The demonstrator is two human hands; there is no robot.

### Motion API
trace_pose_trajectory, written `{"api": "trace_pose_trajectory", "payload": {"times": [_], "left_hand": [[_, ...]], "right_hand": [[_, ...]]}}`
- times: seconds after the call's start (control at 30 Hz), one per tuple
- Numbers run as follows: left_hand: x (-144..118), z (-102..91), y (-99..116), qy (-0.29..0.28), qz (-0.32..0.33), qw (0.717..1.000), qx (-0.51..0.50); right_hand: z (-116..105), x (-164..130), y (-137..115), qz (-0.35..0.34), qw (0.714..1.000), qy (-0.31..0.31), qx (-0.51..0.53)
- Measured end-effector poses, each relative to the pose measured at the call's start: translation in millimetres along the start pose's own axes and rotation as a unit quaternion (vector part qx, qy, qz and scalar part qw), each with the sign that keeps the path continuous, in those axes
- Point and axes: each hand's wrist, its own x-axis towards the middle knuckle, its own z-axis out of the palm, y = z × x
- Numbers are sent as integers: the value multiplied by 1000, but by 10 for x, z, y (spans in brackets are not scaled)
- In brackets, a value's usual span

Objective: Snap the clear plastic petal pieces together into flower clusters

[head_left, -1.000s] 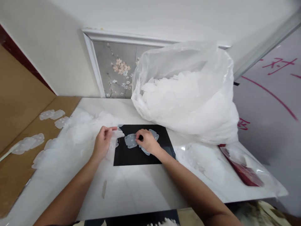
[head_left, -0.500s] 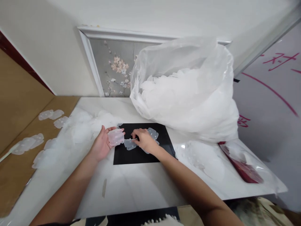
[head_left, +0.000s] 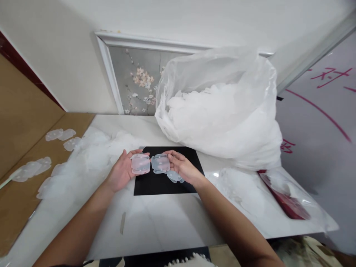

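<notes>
My left hand [head_left: 122,171] is turned palm up and holds a translucent plastic piece [head_left: 140,164] with rounded corners and small lobes, possibly several stacked. Facing it, my right hand [head_left: 182,165] pinches a similar clear piece [head_left: 160,163] between thumb and fingers, the two pieces nearly edge to edge. Both are held over a black mat [head_left: 164,187]. Under the right fingers, another clear piece [head_left: 175,176] lies on the mat, partly covered. To the left of my left hand spreads a heap of the same translucent pieces [head_left: 89,155].
A large clear bag [head_left: 222,122] full of white pieces leans at the back. Loose pieces [head_left: 30,170] lie on the cardboard [head_left: 16,207] at left. A red object [head_left: 292,204] under plastic film lies at right on the white marbled table [head_left: 164,222].
My right hand has picked a clear piece up off the mat and now holds it up beside the left one. My left hand stays almost in place.
</notes>
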Motion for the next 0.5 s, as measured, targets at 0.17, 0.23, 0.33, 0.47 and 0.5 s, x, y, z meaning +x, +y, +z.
{"api": "trace_pose_trajectory", "payload": {"times": [0.17,0.23,0.33,0.47,0.5], "left_hand": [[-17,-16,31,-33,15,999,-10],[-25,-13,41,-41,23,999,-11],[-33,-14,41,-56,32,998,-12],[-40,-37,15,-86,45,995,-12],[-43,-43,7,-92,48,995,-10]], "right_hand": [[-24,-14,-18,-3,999,-37,24],[-33,-29,-45,-11,998,-52,36],[-50,-52,-85,-27,995,-91,27],[-79,-66,-87,-49,990,-125,-32],[-86,-66,-77,-56,990,-126,-42]]}}
